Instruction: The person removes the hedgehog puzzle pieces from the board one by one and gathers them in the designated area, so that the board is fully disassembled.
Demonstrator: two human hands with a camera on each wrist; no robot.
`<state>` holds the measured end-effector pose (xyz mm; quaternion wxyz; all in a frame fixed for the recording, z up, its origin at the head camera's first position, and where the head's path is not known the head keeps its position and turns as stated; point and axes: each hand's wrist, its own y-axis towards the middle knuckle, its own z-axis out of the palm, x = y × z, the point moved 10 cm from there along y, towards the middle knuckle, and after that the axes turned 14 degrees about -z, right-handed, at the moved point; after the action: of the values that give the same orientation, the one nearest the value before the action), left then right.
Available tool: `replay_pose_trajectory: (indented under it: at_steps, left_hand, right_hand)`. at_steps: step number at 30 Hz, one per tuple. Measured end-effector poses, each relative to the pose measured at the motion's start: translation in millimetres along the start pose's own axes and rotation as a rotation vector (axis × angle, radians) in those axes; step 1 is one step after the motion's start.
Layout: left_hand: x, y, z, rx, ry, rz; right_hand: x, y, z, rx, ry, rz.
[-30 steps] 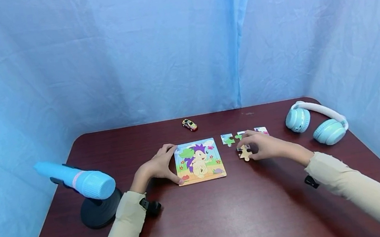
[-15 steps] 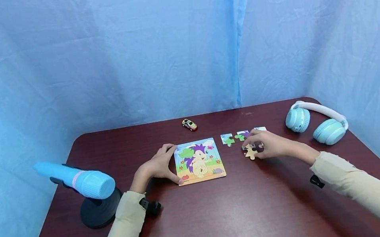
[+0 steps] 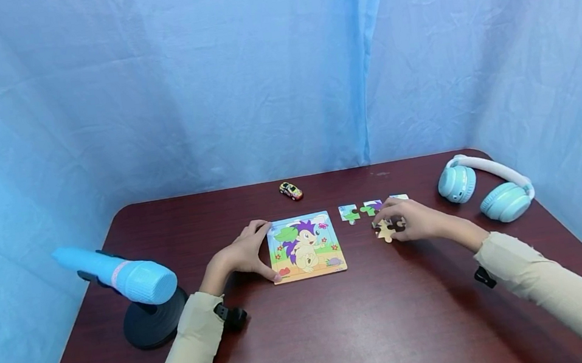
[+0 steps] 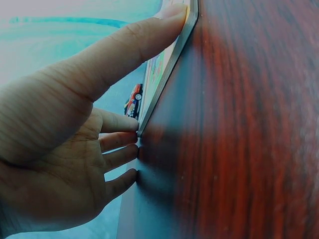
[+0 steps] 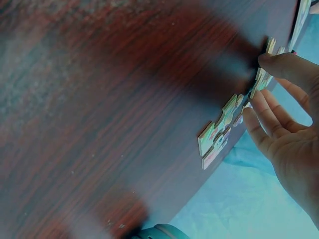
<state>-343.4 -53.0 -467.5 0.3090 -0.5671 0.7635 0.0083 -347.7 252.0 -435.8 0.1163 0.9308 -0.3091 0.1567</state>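
Observation:
My left hand (image 3: 247, 250) spans the left side of a square puzzle board (image 3: 307, 247) printed with a purple-haired hedgehog. In the left wrist view its thumb lies on the board's edge and the straight fingers rest at the far corner. To the right of the board, my right hand (image 3: 409, 219) holds a beige puzzle piece (image 3: 385, 231) between thumb and fingertips, low over the table. Beyond it lie a blue-and-green puzzle piece (image 3: 348, 213) and a green-and-purple puzzle piece (image 3: 370, 208). More pieces (image 5: 214, 137) lie beside the right fingers, partly hidden by the hand in the head view.
A small toy car (image 3: 290, 191) stands behind the board. Light-blue headphones (image 3: 505, 202) lie at the right, near the table's edge. On the left, a blue torch-shaped object (image 3: 144, 282) sits on a round black stand (image 3: 150, 329). Blue curtains (image 3: 256, 88) enclose the dark wooden table (image 3: 311, 338).
My right hand has slid a little to the right, and the beige puzzle piece has moved with it. The left hand has stayed at the board.

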Motion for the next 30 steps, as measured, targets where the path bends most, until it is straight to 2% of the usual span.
replay_pose_trajectory:
  at_steps: [13, 17, 22, 30]
  left_hand:
    - [0.8, 2.3, 1.1, -0.001, 0.002, 0.009]
    - [1.1, 2.2, 1.5, -0.001, -0.003, 0.007]
    - [1.6, 2.1, 1.4, 0.003, -0.008, 0.000]
    - [1.8, 3.1, 2.3, 0.006, -0.003, -0.001]
  right_hand:
    - [0.2, 0.7, -2.0, -0.021, -0.023, -0.024]
    - [6.8, 6.3, -1.1, -0.023, 0.007, -0.035]
    - [19.8, 21.8, 4.7, -0.024, 0.070, -0.019]
    - [50.4, 61.3, 16.2, -0.045, 0.089, -0.102]
